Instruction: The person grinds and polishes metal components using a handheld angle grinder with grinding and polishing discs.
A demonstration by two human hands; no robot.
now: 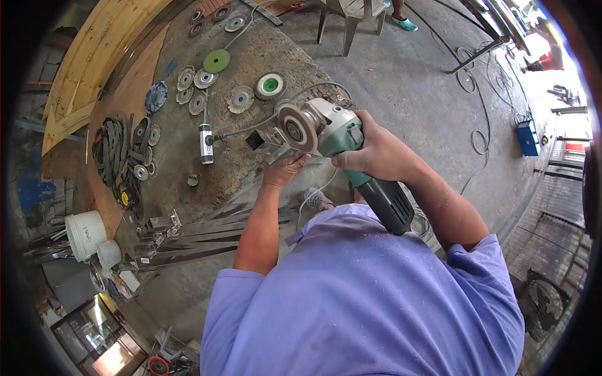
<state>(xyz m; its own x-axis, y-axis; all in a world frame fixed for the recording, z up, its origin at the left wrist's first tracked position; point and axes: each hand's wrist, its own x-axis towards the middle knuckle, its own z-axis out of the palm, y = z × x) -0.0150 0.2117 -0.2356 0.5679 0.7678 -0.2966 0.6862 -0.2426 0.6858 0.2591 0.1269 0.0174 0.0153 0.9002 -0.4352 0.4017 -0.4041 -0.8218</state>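
While right hand (376,150) clenches grinder (342,133) near table (279,56) edge | left hand (285,170) grasps metal piece (271,145) | floor (401,88) open beyond

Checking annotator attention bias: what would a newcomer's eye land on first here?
Probably the angle grinder, big and central, in the right hand, its disc right by the shiny metal piece at the left hand. Next, the bright green disc on the worktop, up and left among duller ones.

The head view looks forward and down — close over the angle grinder (342,139) and worktable (263,56).
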